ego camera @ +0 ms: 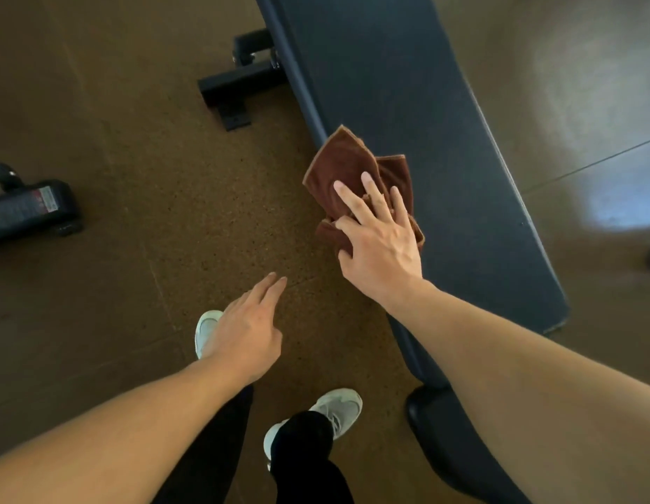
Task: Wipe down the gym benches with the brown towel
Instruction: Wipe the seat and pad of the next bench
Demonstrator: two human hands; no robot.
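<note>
A long dark blue padded gym bench (pixel 418 114) runs from the top centre down to the lower right. The brown towel (pixel 343 169) lies crumpled on the bench's left edge, partly hanging over the side. My right hand (pixel 379 241) presses flat on the towel with fingers spread, thumb curled under the towel's lower edge. My left hand (pixel 245 329) hovers over the floor left of the bench, fingers loosely extended, holding nothing.
The bench's black metal foot (pixel 236 89) sticks out on the floor at upper left. Another black equipment base (pixel 28 209) sits at the far left. My white shoes (pixel 338 409) stand on brown speckled floor. A black rounded pad (pixel 436 427) is at the bench's near end.
</note>
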